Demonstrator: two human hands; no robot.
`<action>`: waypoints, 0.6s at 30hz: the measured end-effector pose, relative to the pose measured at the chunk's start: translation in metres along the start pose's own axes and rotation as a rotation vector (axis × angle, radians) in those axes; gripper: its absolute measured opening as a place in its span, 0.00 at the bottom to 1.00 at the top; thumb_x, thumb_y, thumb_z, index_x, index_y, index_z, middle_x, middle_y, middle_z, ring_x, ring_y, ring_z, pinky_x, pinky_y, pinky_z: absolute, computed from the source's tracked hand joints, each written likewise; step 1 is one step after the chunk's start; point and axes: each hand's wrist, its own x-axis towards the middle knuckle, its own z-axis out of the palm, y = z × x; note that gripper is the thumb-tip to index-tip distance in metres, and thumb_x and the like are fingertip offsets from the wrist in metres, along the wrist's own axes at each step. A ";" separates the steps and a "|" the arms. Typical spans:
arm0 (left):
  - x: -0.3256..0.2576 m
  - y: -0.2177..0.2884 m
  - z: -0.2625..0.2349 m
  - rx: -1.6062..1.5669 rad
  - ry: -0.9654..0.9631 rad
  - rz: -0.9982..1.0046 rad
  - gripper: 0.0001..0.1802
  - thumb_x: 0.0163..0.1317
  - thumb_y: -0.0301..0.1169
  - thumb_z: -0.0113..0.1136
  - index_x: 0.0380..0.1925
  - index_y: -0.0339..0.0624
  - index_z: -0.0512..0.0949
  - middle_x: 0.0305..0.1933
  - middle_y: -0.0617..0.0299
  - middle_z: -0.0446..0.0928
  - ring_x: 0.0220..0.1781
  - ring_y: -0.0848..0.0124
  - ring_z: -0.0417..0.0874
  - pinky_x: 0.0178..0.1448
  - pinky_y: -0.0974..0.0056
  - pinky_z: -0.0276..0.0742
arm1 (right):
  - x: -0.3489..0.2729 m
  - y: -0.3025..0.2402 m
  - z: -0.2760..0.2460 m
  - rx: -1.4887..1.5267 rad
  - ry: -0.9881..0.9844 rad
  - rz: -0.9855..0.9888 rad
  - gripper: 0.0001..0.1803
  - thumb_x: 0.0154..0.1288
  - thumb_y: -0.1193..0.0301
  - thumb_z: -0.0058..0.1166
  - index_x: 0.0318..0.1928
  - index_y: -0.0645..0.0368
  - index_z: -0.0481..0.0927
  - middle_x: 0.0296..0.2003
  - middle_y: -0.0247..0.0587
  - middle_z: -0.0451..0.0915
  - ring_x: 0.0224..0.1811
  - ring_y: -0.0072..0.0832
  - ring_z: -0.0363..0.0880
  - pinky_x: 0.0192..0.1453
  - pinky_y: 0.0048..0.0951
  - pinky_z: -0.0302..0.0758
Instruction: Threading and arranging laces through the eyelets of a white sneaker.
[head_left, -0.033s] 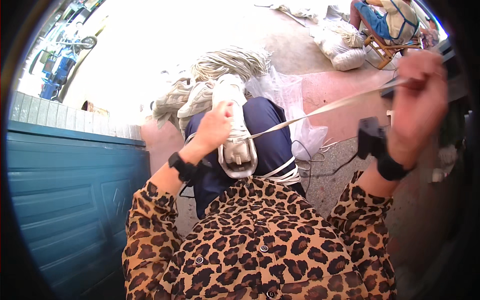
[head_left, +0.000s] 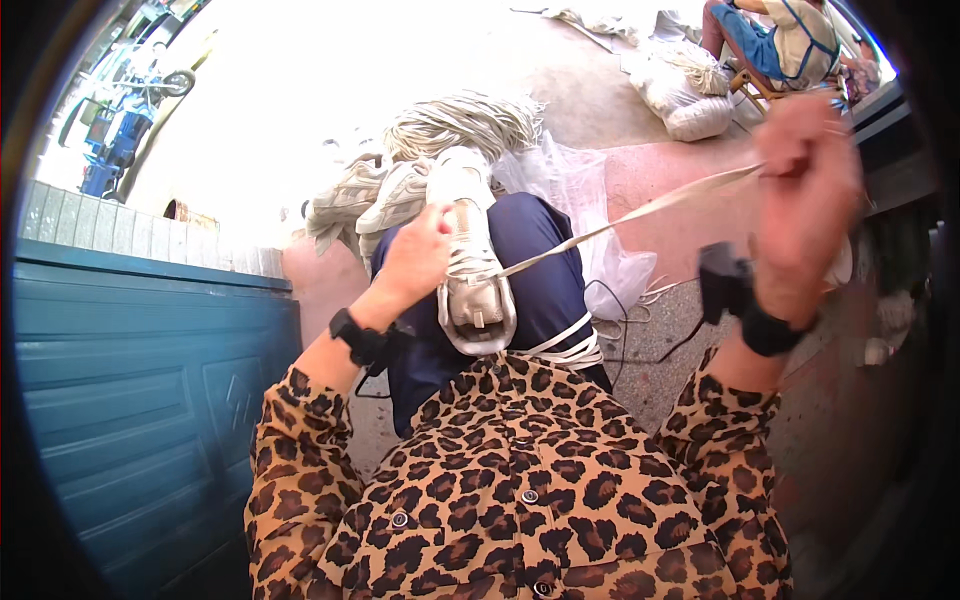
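Across the wearer's dark trousers (head_left: 530, 240) lies a pale shoe (head_left: 474, 240), heel opening toward the body and toe pointing away; from its lacing a flat white lace (head_left: 640, 212) stretches out to the right; the right hand (head_left: 810, 185), blurred and raised well apart from the shoe, is curled closed around that lace; the left hand (head_left: 420, 250) is at the shoe's left side with fingers bent, though whether it pinches anything cannot be told. Compared with the previous picture, the right hand sits a little nearer the shoe, and the visible span of lace is shorter and bows slightly; that suggests a gentler pull, while the shoe itself keeps its place. More white strands (head_left: 565, 347) circle the right thigh; beyond the shoe are other pale shoes (head_left: 398, 195) and a heap of cords (head_left: 465, 122); a translucent plastic bag (head_left: 615, 262) lies beside the right knee; farther off, at upper right, a seated person (head_left: 800, 45) is near a stuffed sack (head_left: 690, 105).
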 end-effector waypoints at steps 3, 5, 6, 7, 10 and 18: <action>-0.017 0.021 -0.026 -0.241 -0.217 -0.369 0.29 0.54 0.23 0.47 0.59 0.39 0.58 0.40 0.53 0.75 0.16 0.75 0.72 0.21 0.71 0.72 | -0.045 0.061 0.028 0.079 0.123 0.479 0.05 0.63 0.72 0.47 0.28 0.55 0.70 0.18 0.24 0.62 0.17 0.12 0.56 0.20 0.14 0.57; -0.023 0.024 -0.033 -0.357 -0.354 -0.455 0.31 0.55 0.23 0.46 0.61 0.40 0.54 0.39 0.55 0.75 0.15 0.75 0.71 0.21 0.71 0.71 | -0.077 0.091 0.052 -0.162 -0.333 0.776 0.04 0.59 0.72 0.52 0.35 0.57 0.76 0.25 0.25 0.71 0.21 0.14 0.66 0.24 0.16 0.65; -0.023 0.023 -0.028 -0.342 -0.369 -0.420 0.29 0.55 0.24 0.47 0.60 0.39 0.57 0.35 0.57 0.76 0.16 0.76 0.71 0.22 0.73 0.70 | -0.111 0.143 0.050 -0.128 -0.541 0.514 0.06 0.60 0.70 0.54 0.35 0.58 0.78 0.26 0.29 0.76 0.26 0.17 0.72 0.30 0.18 0.70; -0.030 0.009 -0.023 -0.241 -0.324 -0.339 0.28 0.55 0.24 0.48 0.59 0.39 0.58 0.32 0.58 0.76 0.17 0.76 0.71 0.22 0.73 0.70 | -0.129 0.149 0.064 -0.356 -0.746 0.439 0.06 0.57 0.72 0.54 0.33 0.61 0.79 0.25 0.34 0.78 0.26 0.20 0.74 0.32 0.23 0.72; -0.035 0.002 -0.023 -0.145 -0.277 -0.238 0.27 0.56 0.25 0.50 0.58 0.38 0.61 0.28 0.61 0.75 0.18 0.77 0.70 0.23 0.75 0.68 | -0.172 0.160 0.087 -0.791 -0.857 0.160 0.09 0.53 0.68 0.49 0.24 0.60 0.76 0.21 0.48 0.77 0.27 0.42 0.78 0.31 0.37 0.74; -0.030 0.021 -0.044 -0.789 -0.249 -0.719 0.25 0.57 0.23 0.52 0.55 0.32 0.61 0.24 0.65 0.71 0.15 0.85 0.65 0.18 0.80 0.61 | -0.189 0.180 0.112 -1.249 -0.991 -0.160 0.05 0.50 0.72 0.51 0.28 0.60 0.74 0.20 0.36 0.77 0.23 0.28 0.79 0.25 0.28 0.74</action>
